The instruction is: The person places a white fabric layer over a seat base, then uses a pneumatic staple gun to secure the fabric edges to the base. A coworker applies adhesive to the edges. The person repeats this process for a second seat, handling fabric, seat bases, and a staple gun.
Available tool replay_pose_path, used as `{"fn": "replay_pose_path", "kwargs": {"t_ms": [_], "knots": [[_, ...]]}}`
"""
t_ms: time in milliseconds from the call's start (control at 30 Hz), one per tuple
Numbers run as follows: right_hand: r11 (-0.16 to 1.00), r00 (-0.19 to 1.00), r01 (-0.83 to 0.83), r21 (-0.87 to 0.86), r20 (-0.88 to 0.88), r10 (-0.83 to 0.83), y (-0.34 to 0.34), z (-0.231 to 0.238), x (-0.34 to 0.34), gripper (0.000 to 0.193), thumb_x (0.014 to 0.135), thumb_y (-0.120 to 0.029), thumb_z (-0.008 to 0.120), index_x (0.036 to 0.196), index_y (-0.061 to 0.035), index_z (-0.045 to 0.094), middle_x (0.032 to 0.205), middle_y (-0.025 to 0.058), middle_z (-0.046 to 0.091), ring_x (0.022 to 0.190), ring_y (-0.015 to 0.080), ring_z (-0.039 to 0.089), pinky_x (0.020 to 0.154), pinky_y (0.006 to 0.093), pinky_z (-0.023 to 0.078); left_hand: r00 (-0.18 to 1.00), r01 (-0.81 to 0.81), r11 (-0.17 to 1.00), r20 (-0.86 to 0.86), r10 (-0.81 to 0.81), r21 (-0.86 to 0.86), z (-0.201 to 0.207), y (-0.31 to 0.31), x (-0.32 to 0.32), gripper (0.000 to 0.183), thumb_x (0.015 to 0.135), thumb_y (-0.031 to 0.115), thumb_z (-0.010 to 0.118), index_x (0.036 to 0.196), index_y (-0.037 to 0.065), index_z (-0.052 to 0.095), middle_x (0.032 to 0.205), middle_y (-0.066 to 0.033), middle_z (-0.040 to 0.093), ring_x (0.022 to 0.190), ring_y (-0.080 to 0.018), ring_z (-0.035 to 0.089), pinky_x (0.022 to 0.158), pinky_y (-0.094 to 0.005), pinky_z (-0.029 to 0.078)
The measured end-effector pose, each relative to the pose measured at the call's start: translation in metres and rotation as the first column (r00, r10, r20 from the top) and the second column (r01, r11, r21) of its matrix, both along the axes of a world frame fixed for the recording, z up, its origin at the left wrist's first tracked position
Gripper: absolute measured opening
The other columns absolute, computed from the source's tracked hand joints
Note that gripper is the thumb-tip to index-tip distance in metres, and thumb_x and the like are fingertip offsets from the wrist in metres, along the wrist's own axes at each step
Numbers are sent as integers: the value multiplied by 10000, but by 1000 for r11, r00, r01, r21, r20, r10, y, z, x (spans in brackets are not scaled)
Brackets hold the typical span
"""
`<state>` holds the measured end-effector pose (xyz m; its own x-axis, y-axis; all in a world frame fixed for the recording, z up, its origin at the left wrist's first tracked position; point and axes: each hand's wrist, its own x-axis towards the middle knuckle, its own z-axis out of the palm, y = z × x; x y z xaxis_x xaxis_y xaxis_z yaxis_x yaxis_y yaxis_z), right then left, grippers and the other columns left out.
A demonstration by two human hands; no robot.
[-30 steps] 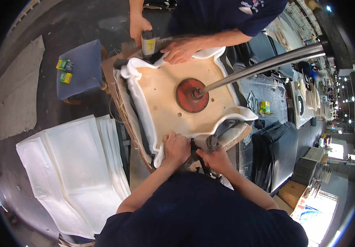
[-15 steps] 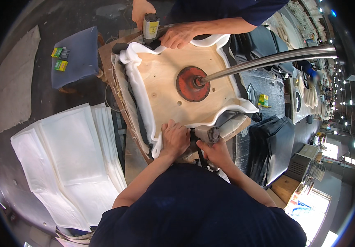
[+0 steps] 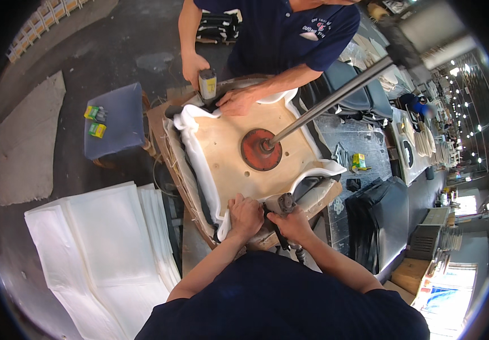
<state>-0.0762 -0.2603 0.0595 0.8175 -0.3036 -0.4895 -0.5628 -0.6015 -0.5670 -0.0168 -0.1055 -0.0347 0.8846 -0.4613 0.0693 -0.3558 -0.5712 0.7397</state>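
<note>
A pale wooden seat panel (image 3: 216, 153) lies flat, edged by white padding (image 3: 202, 175) and black covering. My left hand (image 3: 246, 216) is closed over the near edge, fingers curled on the padding and covering. The handle of a staple gun (image 3: 280, 204) is in my right hand (image 3: 293, 222), its nose close beside my left hand at the same edge. What lies under the nose is hidden. Across the panel, a co-worker's hand (image 3: 194, 67) holds another staple gun (image 3: 207, 85) at the far left corner, while their other hand (image 3: 236, 103) presses the far edge.
A red round clamp plate (image 3: 261, 149) on a slanting metal rod (image 3: 335, 99) bears on the panel's middle. White sheets (image 3: 103, 243) are stacked at left, beside a stool (image 3: 117, 122) carrying small yellow-green boxes. Black covers (image 3: 377, 221) are piled at right.
The whole view has shifted, showing more of the co-worker. My staple gun sits slightly closer to my left hand. Both my hands keep their grip at the near edge.
</note>
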Motion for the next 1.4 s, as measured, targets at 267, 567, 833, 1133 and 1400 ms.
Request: {"fn": "replay_pose_path", "kwargs": {"t_ms": [267,567,833,1133,1400], "knots": [[980,987,159,120,-41,-155,-1,-11,-3,590,894,-381,879,1359,-80,675,1031,167,805,794,312,792,769,443,623,996,-9,995,88,-1,104,-1,-4,-3,230,933,253,693,793,99,792,890,-95,744,1034,-345,615,926,-524,393],[927,971,183,328,90,-223,-5,1,-20,411,971,-272,864,1261,-16,722,771,24,704,540,122,628,489,308,506,993,-17,988,115,-1,155,6,-6,-5,264,945,277,695,834,74,822,925,-140,776,1086,-370,633,999,-549,395],[819,833,314,481,275,-481,-61,-12,-81,322,980,-278,872,1189,-49,785,728,-10,690,556,84,610,507,300,493,986,-38,992,165,19,116,0,-12,-9,296,951,317,732,814,61,792,931,-140,780,1051,-380,640,994,-599,404],[818,809,415,398,251,-532,-142,-19,-75,338,989,-331,849,1065,-14,759,661,17,667,533,113,617,504,322,484,951,89,988,307,-47,-125,42,-58,-14,201,897,176,829,1065,110,743,1099,-106,676,1082,-373,618,968,-520,452],[766,814,357,535,224,-536,-145,-22,-55,354,961,-260,892,1171,-26,729,805,2,712,550,95,612,495,286,488,945,140,989,293,-145,40,23,-132,14,386,825,210,879,1132,20,743,1286,-171,599,1287,-408,527,1087,-541,424]]}}
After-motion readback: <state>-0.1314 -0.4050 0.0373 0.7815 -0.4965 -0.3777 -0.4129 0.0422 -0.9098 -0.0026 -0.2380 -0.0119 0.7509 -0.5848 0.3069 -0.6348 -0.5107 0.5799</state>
